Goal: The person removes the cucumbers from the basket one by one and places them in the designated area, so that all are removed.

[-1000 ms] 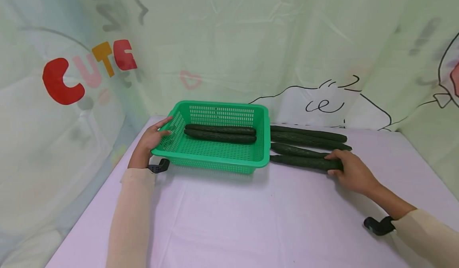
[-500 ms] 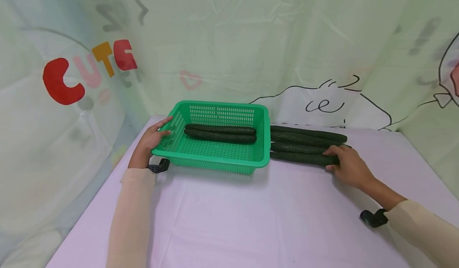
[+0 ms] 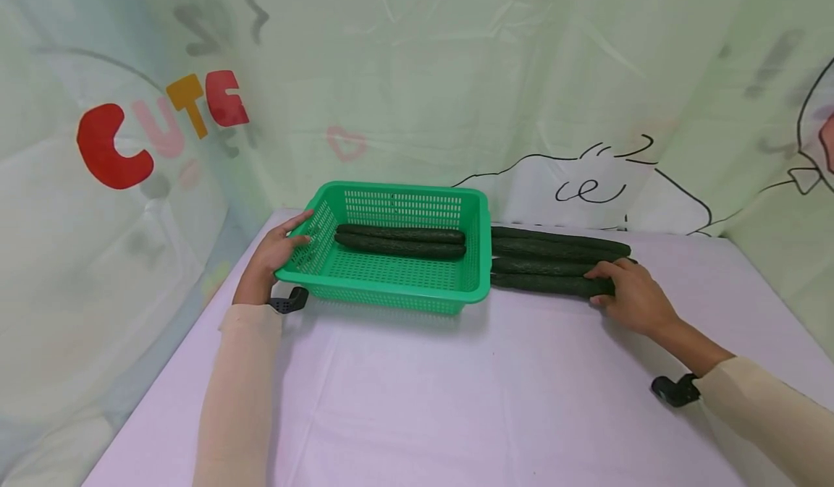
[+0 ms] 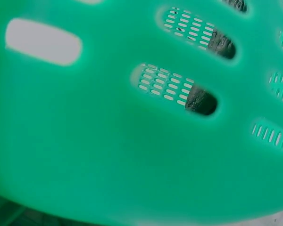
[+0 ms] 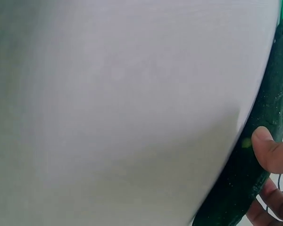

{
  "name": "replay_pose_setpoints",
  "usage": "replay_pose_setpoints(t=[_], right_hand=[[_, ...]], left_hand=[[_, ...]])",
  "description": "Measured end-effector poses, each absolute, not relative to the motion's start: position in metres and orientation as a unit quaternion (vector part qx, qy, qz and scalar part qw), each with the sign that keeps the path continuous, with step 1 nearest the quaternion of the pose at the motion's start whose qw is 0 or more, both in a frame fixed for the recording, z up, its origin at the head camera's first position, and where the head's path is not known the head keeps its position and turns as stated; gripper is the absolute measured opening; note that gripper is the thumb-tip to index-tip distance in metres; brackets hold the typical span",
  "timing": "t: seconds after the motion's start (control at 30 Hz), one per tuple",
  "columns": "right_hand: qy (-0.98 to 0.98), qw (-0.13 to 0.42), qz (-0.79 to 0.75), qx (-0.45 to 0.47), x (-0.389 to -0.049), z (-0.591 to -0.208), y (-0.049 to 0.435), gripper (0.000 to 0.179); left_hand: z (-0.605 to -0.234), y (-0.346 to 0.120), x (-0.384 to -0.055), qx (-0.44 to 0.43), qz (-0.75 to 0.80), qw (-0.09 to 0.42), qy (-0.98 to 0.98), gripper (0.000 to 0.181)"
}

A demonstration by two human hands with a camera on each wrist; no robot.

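Note:
A green plastic basket with slotted walls stands on the table, two dark green cucumbers lying side by side in it. My left hand holds its left end, the thumb reaching over the rim; other fingers are hidden behind the wall. The left wrist view is filled by the basket's wall, with cucumber ends showing through slots. To the right of the basket, my right hand grips the right end of the front cucumber. In the right wrist view, thumb and fingers lie on opposite sides of that cucumber.
Several more cucumbers lie behind the gripped one, roughly parallel, their left ends at the basket's right side. A pale lilac cloth covers the table. Printed curtains hang close behind the basket and along the left.
My right hand has moved slightly back and left, bringing the front cucumber and the one beside it closer to the rear ones. The left hand and basket hold still.

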State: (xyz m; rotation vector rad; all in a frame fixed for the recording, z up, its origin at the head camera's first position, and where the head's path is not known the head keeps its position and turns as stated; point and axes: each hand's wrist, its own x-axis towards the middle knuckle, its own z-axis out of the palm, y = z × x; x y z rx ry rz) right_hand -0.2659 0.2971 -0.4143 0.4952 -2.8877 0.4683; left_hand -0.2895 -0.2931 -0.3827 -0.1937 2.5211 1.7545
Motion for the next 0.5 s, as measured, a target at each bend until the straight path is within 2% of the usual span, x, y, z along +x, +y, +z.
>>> replay_pose_setpoints(t=[0.27,0.5], right_hand=[[-0.976,0.068,0.138,0.157,-0.262,-0.403,0.297,0.041],[-0.968,0.113,0.128,0.186,-0.252,-0.384,0.284,0.034]], left_hand=[[-0.381,-0.291,-0.287,-0.063,0.568,0.029,0.820,0.057],[-0.382,-0.291,-0.289,-0.064,0.570,0.030,0.819,0.057]])
